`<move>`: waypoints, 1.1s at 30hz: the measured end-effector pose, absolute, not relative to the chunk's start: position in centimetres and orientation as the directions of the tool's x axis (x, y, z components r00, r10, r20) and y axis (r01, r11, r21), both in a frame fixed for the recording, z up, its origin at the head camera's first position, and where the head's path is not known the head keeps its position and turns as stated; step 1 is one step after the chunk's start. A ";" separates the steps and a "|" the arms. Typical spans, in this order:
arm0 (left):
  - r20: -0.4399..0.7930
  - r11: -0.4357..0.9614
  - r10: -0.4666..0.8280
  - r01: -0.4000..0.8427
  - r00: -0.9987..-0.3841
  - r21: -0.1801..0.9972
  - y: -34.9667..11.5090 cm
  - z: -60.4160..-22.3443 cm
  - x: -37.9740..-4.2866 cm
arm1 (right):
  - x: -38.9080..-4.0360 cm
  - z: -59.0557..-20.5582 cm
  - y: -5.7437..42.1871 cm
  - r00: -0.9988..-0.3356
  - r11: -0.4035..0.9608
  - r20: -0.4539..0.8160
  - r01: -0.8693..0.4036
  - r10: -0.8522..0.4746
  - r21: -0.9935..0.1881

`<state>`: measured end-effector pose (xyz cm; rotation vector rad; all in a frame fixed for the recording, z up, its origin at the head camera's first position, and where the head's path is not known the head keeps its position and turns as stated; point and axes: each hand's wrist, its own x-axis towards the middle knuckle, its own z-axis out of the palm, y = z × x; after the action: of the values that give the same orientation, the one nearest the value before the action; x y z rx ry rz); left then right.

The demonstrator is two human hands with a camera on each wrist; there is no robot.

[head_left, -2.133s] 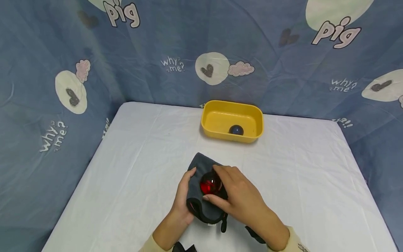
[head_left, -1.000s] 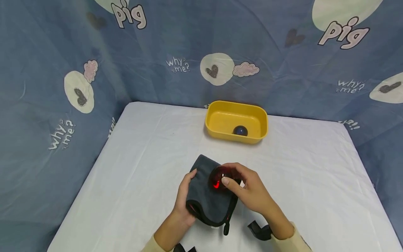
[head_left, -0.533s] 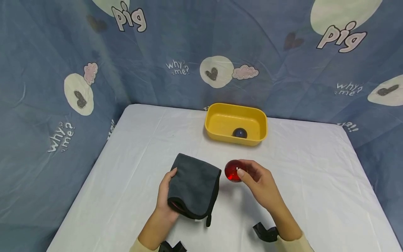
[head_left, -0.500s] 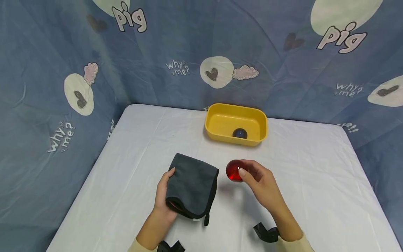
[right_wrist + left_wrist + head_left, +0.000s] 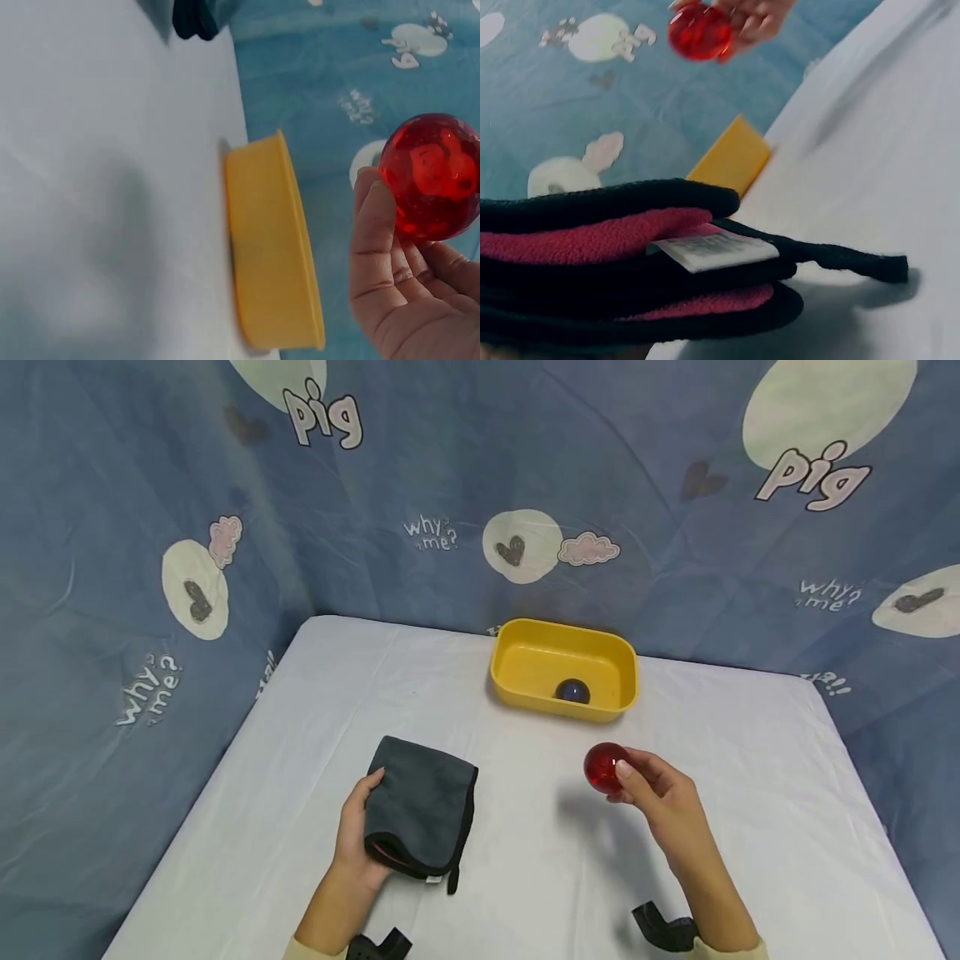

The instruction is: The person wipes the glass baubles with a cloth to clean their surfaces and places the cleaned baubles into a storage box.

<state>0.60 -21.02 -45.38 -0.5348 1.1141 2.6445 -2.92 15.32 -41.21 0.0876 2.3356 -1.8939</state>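
In the head view my left hand (image 5: pixel 358 835) grips a folded dark grey cloth (image 5: pixel 423 802) with black edging, a loop and a white tag, thumb on top. The left wrist view shows pink lining (image 5: pixel 592 238) between its folds; the fingers beneath are mostly hidden. To the right, my right hand (image 5: pixel 667 802) pinches a clear red ball (image 5: pixel 604 767) between thumb and fingers, held above the white table and apart from the cloth. The right wrist view shows the red ball (image 5: pixel 431 176) at the fingertips.
A yellow rectangular tub (image 5: pixel 517 699) stands near the table's far edge, with a dark blue ball (image 5: pixel 573 691) inside. White cloth covers the table (image 5: pixel 262 827). A blue printed curtain (image 5: pixel 420 435) hangs behind and at the sides. Black straps (image 5: pixel 663 931) hang at both wrists.
The red ball, earlier against the cloth, has been lifted off it and carried right by my right hand. My left hand has moved left with the cloth. The tub stays put.
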 end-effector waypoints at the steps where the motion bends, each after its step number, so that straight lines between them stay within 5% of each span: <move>1: -0.413 -0.686 0.057 -0.336 -0.909 0.646 -21.4 -45.5 0.5 | -2.8 -41.3 15.5 -0.989 0.208 -0.146 0.137 -0.031 -0.968; 12: -0.516 -0.525 0.030 -0.453 -0.856 0.720 -24.7 -46.3 -1.2 | -2.8 -41.9 16.1 -0.983 0.199 -0.181 0.179 0.006 -0.964; 15: -0.526 -0.343 -0.024 -0.487 -0.850 0.803 -25.9 -46.1 -1.2 | -3.2 -41.7 16.1 -0.985 0.238 -0.170 0.166 0.004 -0.957; 18: -0.463 -0.016 -0.072 -0.463 -0.884 0.886 -27.2 -45.9 -1.0 | -3.6 -41.3 16.2 -0.988 0.280 -0.153 0.149 0.006 -0.948; 23: -0.325 0.474 -0.091 -0.328 -0.941 0.817 -28.7 -45.9 -1.1 | -4.4 -40.8 16.2 -0.991 0.337 -0.135 0.126 -0.005 -0.933; 33: -0.219 0.711 -0.102 -0.225 -0.970 0.667 -28.3 -46.5 -0.9 | -7.5 -40.1 16.8 -0.996 0.462 -0.082 0.060 -0.028 -0.885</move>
<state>-0.90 -28.25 -46.46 -0.2655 2.7498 1.1044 -7.49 16.80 -40.14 0.0287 2.6133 -1.5864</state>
